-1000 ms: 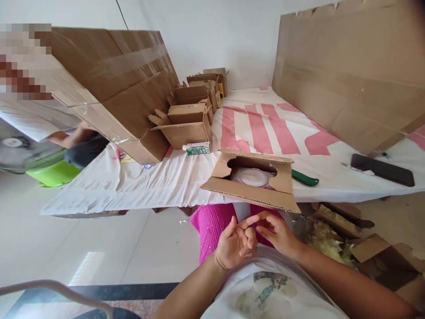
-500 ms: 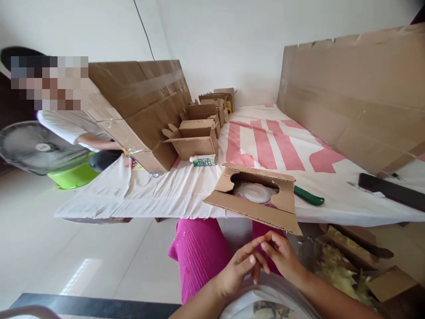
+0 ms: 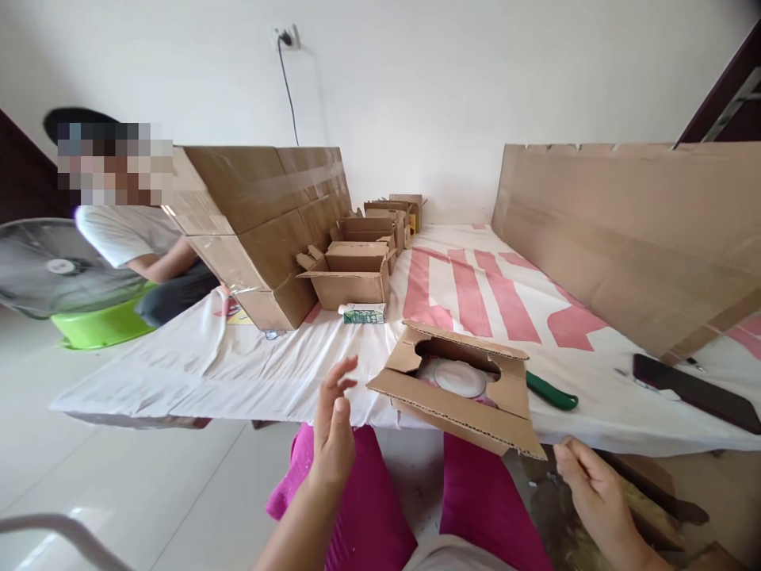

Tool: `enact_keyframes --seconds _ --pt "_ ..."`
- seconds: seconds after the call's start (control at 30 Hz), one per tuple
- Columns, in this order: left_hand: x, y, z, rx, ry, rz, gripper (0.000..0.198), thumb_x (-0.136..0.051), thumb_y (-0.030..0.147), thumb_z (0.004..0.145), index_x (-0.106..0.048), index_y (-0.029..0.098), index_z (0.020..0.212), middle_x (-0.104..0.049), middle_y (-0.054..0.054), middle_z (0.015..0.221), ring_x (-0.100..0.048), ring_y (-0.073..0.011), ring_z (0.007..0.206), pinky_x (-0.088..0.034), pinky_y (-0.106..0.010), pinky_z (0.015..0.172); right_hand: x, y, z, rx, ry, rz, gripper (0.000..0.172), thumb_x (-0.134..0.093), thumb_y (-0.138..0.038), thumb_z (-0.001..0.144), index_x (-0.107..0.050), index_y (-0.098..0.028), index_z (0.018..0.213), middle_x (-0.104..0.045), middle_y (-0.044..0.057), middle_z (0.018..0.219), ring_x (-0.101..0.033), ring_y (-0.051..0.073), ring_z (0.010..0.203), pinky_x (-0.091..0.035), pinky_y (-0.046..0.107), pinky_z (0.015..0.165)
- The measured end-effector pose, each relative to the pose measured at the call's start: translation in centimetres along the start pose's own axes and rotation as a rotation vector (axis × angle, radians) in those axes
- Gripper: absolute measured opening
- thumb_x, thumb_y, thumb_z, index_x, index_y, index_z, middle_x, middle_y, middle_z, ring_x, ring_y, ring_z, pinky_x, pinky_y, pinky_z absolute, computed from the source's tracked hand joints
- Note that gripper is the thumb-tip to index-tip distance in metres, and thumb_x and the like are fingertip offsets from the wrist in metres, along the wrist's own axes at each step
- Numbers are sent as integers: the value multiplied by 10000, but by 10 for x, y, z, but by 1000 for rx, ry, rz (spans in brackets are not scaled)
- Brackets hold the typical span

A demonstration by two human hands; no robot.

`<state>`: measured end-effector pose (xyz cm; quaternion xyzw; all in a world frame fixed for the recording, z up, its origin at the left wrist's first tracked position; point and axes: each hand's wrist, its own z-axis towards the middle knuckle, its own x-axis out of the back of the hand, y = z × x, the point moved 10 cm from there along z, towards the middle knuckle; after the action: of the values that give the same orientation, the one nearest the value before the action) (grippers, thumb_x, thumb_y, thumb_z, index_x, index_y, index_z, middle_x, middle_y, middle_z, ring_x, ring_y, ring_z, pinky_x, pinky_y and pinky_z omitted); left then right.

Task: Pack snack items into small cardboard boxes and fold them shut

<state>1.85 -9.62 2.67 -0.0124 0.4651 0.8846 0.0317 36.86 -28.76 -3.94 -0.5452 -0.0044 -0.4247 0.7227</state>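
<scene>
An open cardboard box (image 3: 404,386) sits at the table's near edge, its flaps folded outward. Inside, a round whitish lid (image 3: 460,379) shows through the cut-out; what lies beneath is mostly hidden. My left hand (image 3: 334,432) is raised left of the box, fingers apart and holding nothing. Just off the box's near right corner is my right hand (image 3: 594,484), its fingers curled in with the thumb against them, and I see nothing in it. A green handle (image 3: 552,390) sticks out beside the box's right side.
Taped cartons (image 3: 267,246) are stacked on the left, with several small open boxes (image 3: 350,287) beside them. A small green-and-white carton (image 3: 364,314) lies in front. At right are a black phone (image 3: 695,390) and a large cardboard panel (image 3: 594,246). Another person (image 3: 134,238) sits by a fan (image 3: 56,266).
My hands, together over my lap before, have parted: the left went up and left, the right moved right toward the box's corner. The view has tilted up slightly.
</scene>
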Motion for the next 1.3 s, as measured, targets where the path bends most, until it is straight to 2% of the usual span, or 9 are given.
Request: enact_keyframes --seconds 0.07,0.17,0.27,0.4,0.57,0.77,0.9,1.03,1.3 --pt "-29 20 9 -131 -265 -9 596 -436 611 908 -440 250 1383 -474 -114 1414 -380 -308 1357 -323 -502 1098 10 -2 7 38 92 -17 247 -539 -418 915 -528 -226 759 -521 -11 662 -516 145 600 -461 246 571" --pt "-56 36 1 -273 -513 14 435 -629 411 872 -513 238 1255 -587 -123 1245 -473 -309 1283 -375 -530 1064 9 -9 22 156 129 -99 151 -576 -381 894 -587 -234 928 -618 57 906 -604 210 849 -505 330 755" --pt "-55 47 -9 -399 -525 41 266 -623 242 876 -548 210 1129 -614 -122 1142 -518 -303 1226 -441 -516 1000 6 -5 40 218 107 -187 167 -556 -393 902 -626 -243 881 -633 86 1014 -594 263 1006 -480 426 874" --pt "-51 55 -19 -461 -558 118 315 -621 381 880 -551 181 1113 -593 -152 1157 -490 -329 1248 -454 -517 986 18 -3 62 151 136 -130 231 -532 -439 914 -624 -245 996 -637 93 1081 -591 265 1057 -479 438 916" --pt "-49 60 -23 -449 -546 171 370 -547 524 892 -580 182 1027 -590 -138 1097 -513 -319 1194 -474 -490 956 11 -66 77 267 23 60 578 -576 -478 883 -417 -236 1383 -490 138 1402 -460 288 1308 -420 441 1055" --pt "-45 60 -25 -370 -487 221 163 -612 157 851 -576 222 996 -617 -70 990 -584 -246 1079 -518 -410 913 -17 -123 71 463 -128 -130 174 -605 -250 876 -638 -261 1046 -556 107 1314 -574 257 1188 -488 405 980" --pt "-43 59 -22 -259 -457 381 345 -653 163 822 -560 260 1139 -573 -99 1172 -568 -263 1147 -537 -418 912 -12 -124 63 486 -81 -147 156 -620 -228 851 -631 -245 1006 -571 129 1278 -586 266 1164 -504 412 948" --pt "-60 54 -19 -210 -569 552 421 -600 208 855 -557 298 1264 -244 -102 1559 -320 -361 1411 -434 -542 1053 -8 -121 60 471 -75 -154 167 -639 -242 833 -616 -247 998 -576 118 1259 -584 263 1160 -506 401 939" --pt "-73 29 -20 -141 -645 503 358 -469 251 948 -581 299 1285 -155 -76 1602 -318 -320 1432 -424 -468 1089 -11 -149 78 582 -93 -249 236 -666 -198 821 -623 -251 1047 -608 87 1139 -565 258 1111 -493 431 934"
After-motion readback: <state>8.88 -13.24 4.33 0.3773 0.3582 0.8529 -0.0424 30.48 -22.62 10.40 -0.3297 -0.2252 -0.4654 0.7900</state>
